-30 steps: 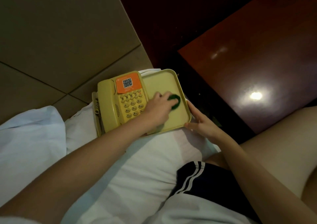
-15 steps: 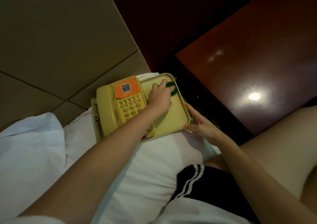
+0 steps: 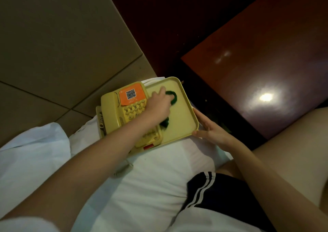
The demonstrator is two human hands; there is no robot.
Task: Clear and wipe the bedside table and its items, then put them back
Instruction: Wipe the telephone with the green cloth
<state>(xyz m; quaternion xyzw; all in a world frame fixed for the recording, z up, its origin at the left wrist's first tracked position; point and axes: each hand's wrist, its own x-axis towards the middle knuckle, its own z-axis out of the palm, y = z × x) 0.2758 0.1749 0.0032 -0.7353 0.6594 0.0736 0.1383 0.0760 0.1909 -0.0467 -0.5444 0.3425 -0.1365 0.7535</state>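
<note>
The step in hand looks like wiping the items taken off the table, here the pale yellow rectangular plastic tray (image 3: 184, 123). It lies on the white bed (image 3: 150, 178), close to the bed's edge that faces the glossy dark red-brown wooden desk (image 3: 266, 54). The yellow corded push-button telephone with an orange QR sticker (image 3: 113, 111) sits along the tray's left side, its cord trailing onto the bedding.

The left hand (image 3: 159, 105) reaches across the telephone's keypad, and its grip is bunched over a crumpled dark green cloth (image 3: 173, 96), pressing it onto the bare tray floor toward the far right corner. More of the cloth shows under the wrist.

The right hand (image 3: 213, 134) has a released grip: straight fingers lie against the tray's right rim and the thumb against the near rim, bracing the near right corner.

The near half of the tray floor probably remains to be covered, so the next move calls for drawing the cloth back toward the near edge while the right hand holds the tray steady on the soft bedding. The telephone will likely need lifting to reach beneath it.
</note>
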